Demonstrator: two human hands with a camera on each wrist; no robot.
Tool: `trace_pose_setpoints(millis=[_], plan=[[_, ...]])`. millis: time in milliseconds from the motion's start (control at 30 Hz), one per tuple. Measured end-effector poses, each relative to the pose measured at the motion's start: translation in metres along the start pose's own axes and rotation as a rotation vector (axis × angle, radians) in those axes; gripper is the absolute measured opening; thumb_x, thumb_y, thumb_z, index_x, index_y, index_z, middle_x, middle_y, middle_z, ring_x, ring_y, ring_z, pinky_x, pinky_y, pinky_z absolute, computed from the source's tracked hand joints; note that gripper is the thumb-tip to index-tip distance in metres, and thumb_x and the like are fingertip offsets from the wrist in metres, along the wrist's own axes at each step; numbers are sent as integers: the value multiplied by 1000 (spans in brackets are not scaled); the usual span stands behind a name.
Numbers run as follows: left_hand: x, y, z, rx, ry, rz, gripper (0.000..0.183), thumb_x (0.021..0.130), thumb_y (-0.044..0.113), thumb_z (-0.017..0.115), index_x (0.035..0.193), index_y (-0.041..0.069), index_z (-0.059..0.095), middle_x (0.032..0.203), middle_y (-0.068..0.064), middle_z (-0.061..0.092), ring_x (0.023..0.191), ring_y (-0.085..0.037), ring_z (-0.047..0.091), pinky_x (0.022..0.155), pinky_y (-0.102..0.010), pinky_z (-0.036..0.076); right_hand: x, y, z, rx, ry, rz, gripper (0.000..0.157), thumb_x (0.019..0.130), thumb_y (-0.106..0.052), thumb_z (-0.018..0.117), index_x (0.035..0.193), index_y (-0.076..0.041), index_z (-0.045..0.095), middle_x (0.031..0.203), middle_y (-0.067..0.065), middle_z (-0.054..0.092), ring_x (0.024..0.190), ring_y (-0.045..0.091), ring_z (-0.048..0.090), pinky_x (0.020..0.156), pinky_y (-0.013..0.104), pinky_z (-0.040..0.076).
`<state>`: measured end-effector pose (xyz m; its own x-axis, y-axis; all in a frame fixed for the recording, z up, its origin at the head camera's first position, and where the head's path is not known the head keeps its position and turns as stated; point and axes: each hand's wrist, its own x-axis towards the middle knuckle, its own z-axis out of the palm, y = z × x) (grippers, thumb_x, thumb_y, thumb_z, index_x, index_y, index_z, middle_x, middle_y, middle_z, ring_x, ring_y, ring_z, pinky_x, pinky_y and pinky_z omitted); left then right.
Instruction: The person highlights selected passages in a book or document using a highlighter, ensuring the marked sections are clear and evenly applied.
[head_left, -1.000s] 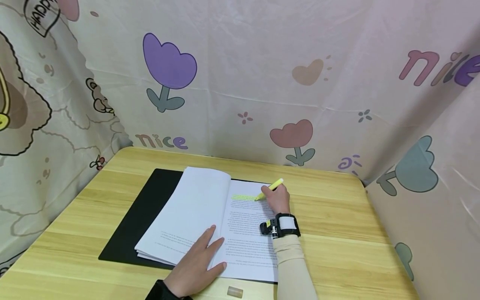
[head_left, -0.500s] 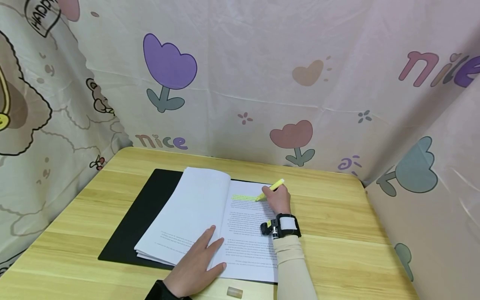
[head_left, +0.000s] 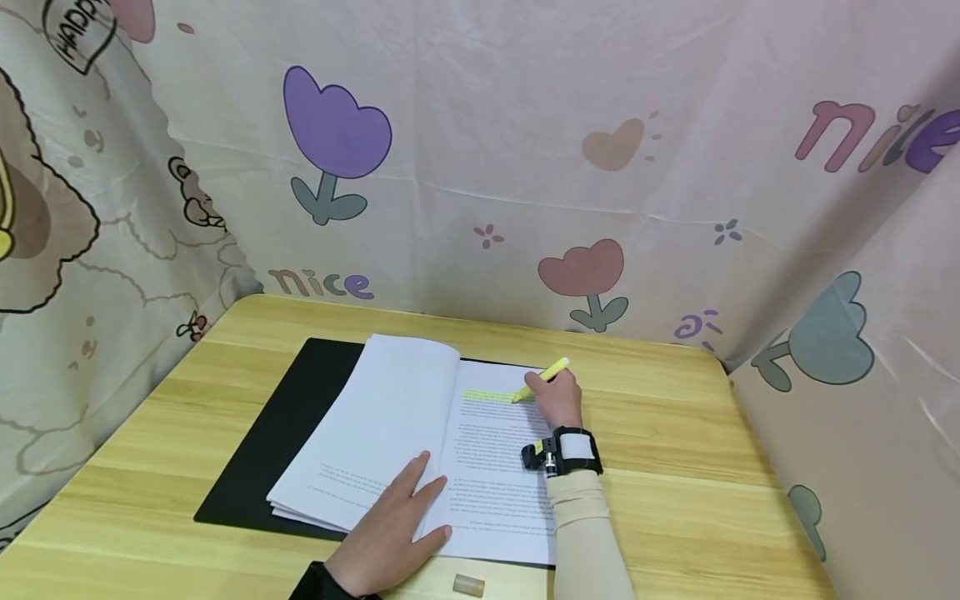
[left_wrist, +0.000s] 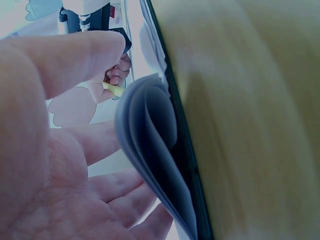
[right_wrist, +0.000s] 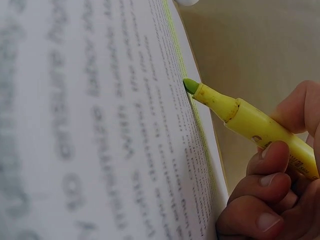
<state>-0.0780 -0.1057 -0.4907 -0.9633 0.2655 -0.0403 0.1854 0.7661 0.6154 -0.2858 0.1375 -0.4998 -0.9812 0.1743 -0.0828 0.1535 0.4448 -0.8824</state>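
My right hand [head_left: 557,398] pinches a yellow highlighter [right_wrist: 270,130] between thumb and fingers. Its green tip [right_wrist: 189,85] is at a highlighted line near the top of a printed page [head_left: 498,467]. Yellow-green marking [head_left: 487,396] covers the lines left of the tip. My left hand [head_left: 390,525] rests with spread fingers across the lower inner part of the stack of paper [head_left: 382,408], which lies open. In the left wrist view, the pages [left_wrist: 142,125] curl up by that hand's fingers, showing the folded sheet edges. My right forearm covers the page's lower right edge.
A black folder cover [head_left: 277,450] lies under the paper on the wooden table [head_left: 675,467]. A small grey-brown block [head_left: 468,585] lies at the near side, below the page. Patterned cloth [head_left: 465,167] hangs behind the table and on both sides.
The highlighter and right hand have shifted very slightly to the right along the line of text. My left hand stays in place on the pages.
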Motion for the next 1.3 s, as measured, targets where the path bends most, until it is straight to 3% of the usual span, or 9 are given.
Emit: trace_pose_setpoints(millis=[1300], plan=[[1,-2,2,2,-5,-6,65,93,38,75,145,2,58,167,-20,27,152,-42,28,116,-66,31,2,2,-8,6,9,26,29,94,-31,67,92,-4,56,77,8,49,67,22,51,60,31,40]])
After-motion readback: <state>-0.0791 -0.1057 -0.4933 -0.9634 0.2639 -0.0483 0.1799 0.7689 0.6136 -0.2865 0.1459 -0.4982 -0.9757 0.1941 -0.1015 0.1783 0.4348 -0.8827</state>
